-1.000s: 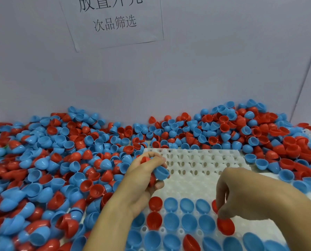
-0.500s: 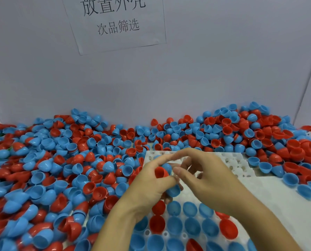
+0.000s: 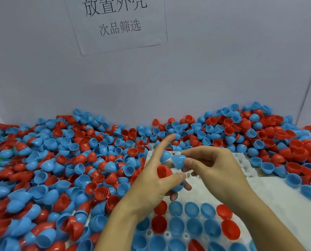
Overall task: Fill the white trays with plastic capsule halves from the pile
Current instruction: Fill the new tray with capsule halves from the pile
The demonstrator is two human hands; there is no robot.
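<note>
Left hand (image 3: 151, 185) cupped a stock of halves, a red capsule half (image 3: 163, 171) under the thumb, probably as a feed supply. Right hand (image 3: 214, 171) pinched a blue capsule half (image 3: 178, 160), likely to seat it. White tray (image 3: 270, 200) lay under both hands, filled rows at 6 o'clock, pile (image 3: 64, 169) at 9 o'clock.
</note>
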